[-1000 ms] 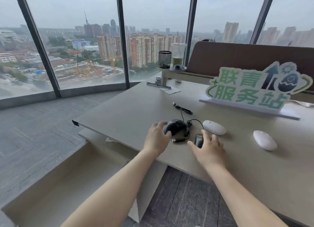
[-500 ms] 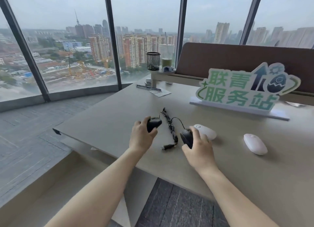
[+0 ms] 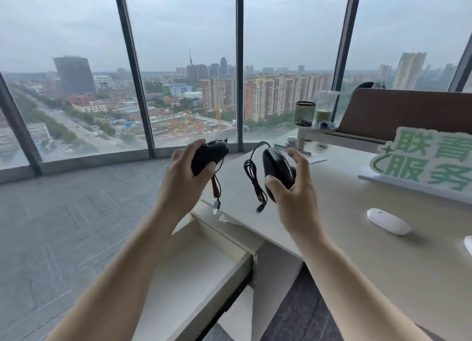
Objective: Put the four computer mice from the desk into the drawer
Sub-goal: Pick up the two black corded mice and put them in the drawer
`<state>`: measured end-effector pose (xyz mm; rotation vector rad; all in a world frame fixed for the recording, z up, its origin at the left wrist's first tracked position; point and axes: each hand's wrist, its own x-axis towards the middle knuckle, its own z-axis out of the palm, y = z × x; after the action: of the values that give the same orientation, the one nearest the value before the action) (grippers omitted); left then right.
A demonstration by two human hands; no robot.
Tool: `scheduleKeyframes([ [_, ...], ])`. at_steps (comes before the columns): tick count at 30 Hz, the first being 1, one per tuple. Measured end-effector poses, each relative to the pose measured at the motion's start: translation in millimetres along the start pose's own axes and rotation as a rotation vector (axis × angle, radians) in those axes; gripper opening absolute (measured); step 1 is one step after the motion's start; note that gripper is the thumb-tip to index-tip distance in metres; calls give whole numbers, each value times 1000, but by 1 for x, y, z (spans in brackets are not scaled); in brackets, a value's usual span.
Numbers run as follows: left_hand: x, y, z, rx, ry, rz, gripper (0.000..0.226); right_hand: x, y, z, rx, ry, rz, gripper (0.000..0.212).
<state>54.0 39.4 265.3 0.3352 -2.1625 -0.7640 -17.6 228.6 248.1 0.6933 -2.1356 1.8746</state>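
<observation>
Black wired mice (image 3: pixel 208 155) (image 3: pixel 278 168), one gripped per hand (image 3: pixel 184 184) (image 3: pixel 293 195), seemingly above the desk edge (image 3: pixel 245 224) and open drawer (image 3: pixel 204 269).

Both bare forearms reach forward, raised side by side. The left hand (image 3: pixel 185 173) curls its grip tight around a mouse (image 3: pixel 208 155), thumb on top. The right hand (image 3: pixel 293 187) clamps another mouse (image 3: pixel 277 168) between thumb and spread fingers.
</observation>
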Motion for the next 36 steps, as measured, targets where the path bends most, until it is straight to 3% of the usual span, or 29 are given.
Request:
scheduleKeyframes([
  [5, -36, -74, -7, 89, -2, -198, 50, -21, 19, 53, 112, -184, 111, 50],
  [9, -68, -149, 20, 122, -101, -417, 52, -39, 60, 101, 78, -323, 238, 48],
  [17, -127, -254, 81, 225, -322, -846, 61, -64, 172, 184, -480, -641, 459, 60],
  [22, -138, -277, 106, 320, -445, -909, 61, -61, 210, 217, -796, -838, 450, 60],
  [30, -145, -288, 125, 364, -518, -884, 64, -54, 243, 237, -1024, -922, 474, 67],
  [33, -141, -282, 119, 373, -458, -866, 59, -54, 240, 235, -993, -905, 449, 66],
  [36, -120, -258, 112, 276, -314, -801, 51, -48, 219, 221, -854, -813, 347, 50],
])
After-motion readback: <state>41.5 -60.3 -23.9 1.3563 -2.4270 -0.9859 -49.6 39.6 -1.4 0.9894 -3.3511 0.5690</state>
